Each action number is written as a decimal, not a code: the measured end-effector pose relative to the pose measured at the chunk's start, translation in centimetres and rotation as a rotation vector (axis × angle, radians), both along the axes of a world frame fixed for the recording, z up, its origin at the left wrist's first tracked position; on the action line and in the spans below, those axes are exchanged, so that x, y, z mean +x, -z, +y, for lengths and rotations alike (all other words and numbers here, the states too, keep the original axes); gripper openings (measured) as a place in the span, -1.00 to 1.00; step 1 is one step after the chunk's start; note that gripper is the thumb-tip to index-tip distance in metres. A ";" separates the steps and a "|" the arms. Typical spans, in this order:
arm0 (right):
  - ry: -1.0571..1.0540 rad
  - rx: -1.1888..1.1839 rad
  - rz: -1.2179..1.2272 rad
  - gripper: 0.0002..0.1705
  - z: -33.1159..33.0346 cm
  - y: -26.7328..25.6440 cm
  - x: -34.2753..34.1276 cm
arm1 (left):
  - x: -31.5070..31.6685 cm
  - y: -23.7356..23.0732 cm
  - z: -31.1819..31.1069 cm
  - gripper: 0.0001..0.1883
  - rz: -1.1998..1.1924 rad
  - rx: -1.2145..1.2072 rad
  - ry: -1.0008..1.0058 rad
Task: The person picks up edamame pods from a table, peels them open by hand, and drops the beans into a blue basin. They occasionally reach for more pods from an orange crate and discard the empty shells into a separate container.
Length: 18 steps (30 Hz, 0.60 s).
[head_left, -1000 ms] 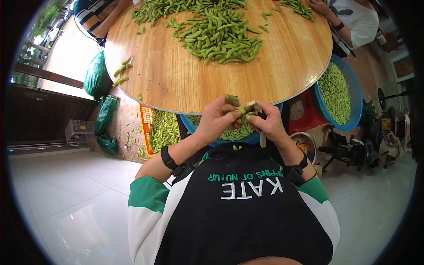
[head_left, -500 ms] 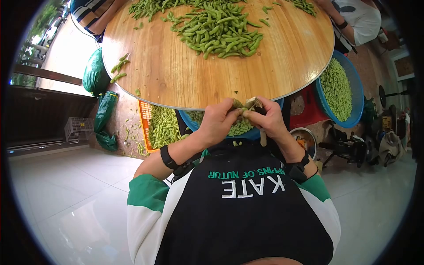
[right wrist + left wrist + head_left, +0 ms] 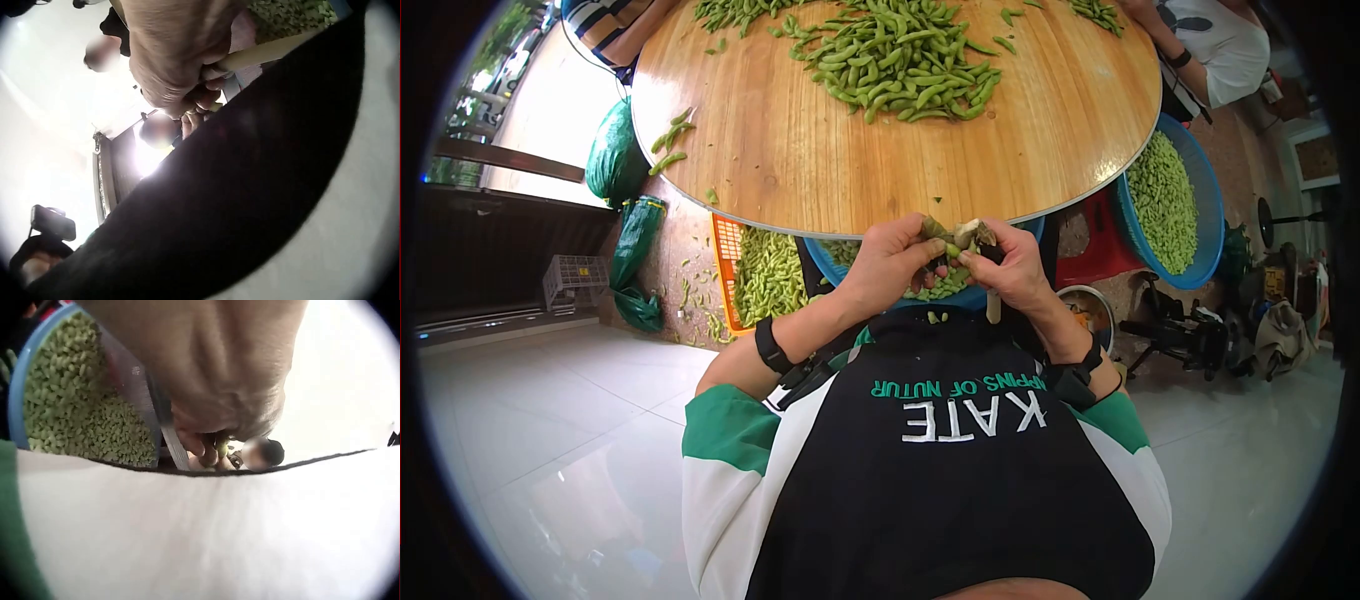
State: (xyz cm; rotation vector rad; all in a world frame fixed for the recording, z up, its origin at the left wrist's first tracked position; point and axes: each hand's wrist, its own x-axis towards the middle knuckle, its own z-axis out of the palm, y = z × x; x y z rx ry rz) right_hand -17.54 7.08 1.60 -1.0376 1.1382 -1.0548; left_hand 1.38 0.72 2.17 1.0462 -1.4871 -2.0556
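In the head view my left hand (image 3: 890, 265) and right hand (image 3: 1015, 268) meet just in front of the table edge. Between their fingertips they pinch a small green bean pod (image 3: 952, 251), partly hidden by the fingers. A pale, flat wooden handle (image 3: 994, 307) sticks out below my right palm, gripped by the curled fingers; its other end is hidden. The right wrist view shows this handle (image 3: 269, 53) too. Drab coverings wrap some fingertips. Beneath the hands stands a blue basin (image 3: 825, 262) of shelled beans (image 3: 75, 394).
A round wooden table (image 3: 780, 160) bears a large heap of pods (image 3: 900, 65). An orange basket (image 3: 726, 255) is at left, a blue tub (image 3: 1212, 215) of beans at right. Green sacks (image 3: 615, 165) lie on the floor. Two other people sit across the table.
Both hands stay together at the table edge. Their fingertips closed in on the pod, then shifted slightly, and more of its green shows now than half a second ago.
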 end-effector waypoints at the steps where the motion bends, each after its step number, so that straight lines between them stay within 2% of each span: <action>1: -0.003 0.006 0.000 -0.89 0.1 0.1 0.0 | 0.0 0.1 -0.1 -0.90 0.025 0.028 -0.001; 6: 0.000 -0.079 0.048 -0.86 0.3 1.1 0.1 | 0.1 0.7 0.0 -0.90 0.091 0.141 -0.016; 9: -0.057 -0.052 0.048 -0.85 0.8 0.2 -0.1 | 0.2 1.4 0.6 -0.90 0.126 0.199 -0.006; 14: -0.102 -0.104 0.138 -0.87 1.7 2.3 -1.1 | 0.0 2.8 1.3 -0.88 0.222 0.390 0.048; 18: -0.121 -0.098 0.166 -0.87 2.0 2.2 -1.2 | -0.3 2.9 1.6 -0.88 0.237 0.423 0.049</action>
